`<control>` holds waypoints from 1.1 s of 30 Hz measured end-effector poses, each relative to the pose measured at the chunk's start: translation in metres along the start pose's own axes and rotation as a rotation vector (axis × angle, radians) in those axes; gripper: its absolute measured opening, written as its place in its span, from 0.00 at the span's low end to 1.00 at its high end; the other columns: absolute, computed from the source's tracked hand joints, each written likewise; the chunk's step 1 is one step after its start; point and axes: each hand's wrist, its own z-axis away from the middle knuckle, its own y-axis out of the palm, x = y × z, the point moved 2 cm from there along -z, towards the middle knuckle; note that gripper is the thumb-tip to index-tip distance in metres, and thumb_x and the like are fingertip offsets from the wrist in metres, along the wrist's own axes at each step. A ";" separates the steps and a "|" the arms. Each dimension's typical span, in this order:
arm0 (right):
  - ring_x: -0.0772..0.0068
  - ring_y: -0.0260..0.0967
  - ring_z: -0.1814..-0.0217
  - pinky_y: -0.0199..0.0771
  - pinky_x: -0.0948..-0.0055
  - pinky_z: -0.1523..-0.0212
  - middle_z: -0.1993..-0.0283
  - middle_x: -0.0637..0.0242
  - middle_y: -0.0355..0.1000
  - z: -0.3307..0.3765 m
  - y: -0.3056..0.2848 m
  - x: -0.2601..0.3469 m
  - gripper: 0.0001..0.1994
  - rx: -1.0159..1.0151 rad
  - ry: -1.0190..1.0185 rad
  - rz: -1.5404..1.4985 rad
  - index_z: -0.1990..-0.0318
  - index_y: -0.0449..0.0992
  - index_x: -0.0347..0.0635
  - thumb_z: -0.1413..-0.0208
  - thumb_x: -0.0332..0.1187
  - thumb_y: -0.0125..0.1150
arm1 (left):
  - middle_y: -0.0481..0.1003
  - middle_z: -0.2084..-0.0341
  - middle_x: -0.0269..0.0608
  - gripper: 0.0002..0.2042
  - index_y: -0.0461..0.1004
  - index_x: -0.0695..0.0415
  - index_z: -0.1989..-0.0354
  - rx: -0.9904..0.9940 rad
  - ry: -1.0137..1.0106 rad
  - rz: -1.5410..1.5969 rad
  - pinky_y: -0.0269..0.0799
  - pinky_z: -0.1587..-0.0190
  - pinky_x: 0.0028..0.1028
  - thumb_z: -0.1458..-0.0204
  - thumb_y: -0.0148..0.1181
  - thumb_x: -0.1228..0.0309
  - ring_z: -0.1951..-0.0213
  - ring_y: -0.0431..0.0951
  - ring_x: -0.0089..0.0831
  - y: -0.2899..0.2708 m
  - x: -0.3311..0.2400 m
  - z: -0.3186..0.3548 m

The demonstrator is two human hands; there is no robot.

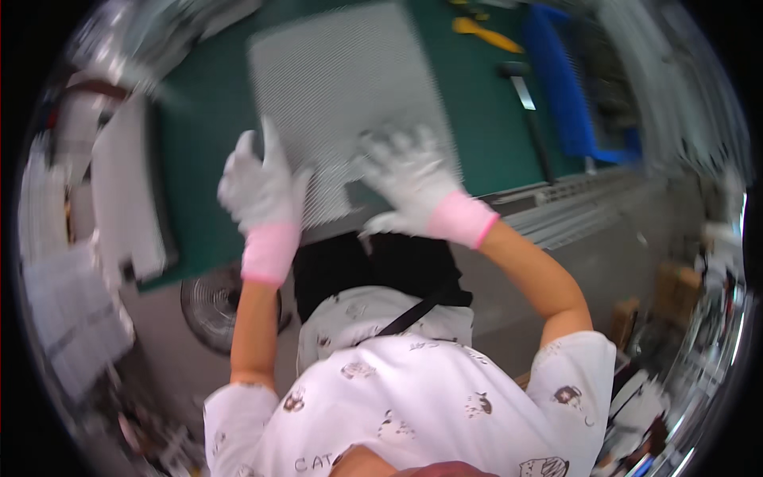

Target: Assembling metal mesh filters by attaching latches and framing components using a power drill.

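A pale grey sheet with a fine mesh-like pattern (346, 71) lies on the green work table (203, 103), with a notch in its near edge. My right hand (409, 171), in a white glove with a pink cuff, is spread over the sheet's near right part, fingers apart. It looks flat on the surface, though motion smears the fingertips. At the sheet's near left edge is my left hand (262, 187), gloved the same way. Its index finger and thumb stretch apart while the other fingers bend. Nothing shows in its grasp.
To the right lie a black-handled hammer (534, 131) and a yellow tool (486, 36), beside a blue bin (568, 87) with dark contents. A pale curved panel (127, 191) stands at the table's left edge. Below that edge is a round fan (211, 310). Cardboard boxes (675, 290) stand at far right.
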 end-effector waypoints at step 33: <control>0.63 0.65 0.42 0.64 0.66 0.38 0.46 0.55 0.68 0.147 -0.038 0.004 0.15 -0.639 0.383 -1.273 0.57 0.71 0.33 0.49 0.33 0.65 | 0.70 0.53 0.45 0.20 0.73 0.54 0.53 -0.079 0.641 0.475 0.60 0.46 0.40 0.58 0.60 0.77 0.50 0.69 0.42 0.009 -0.003 0.058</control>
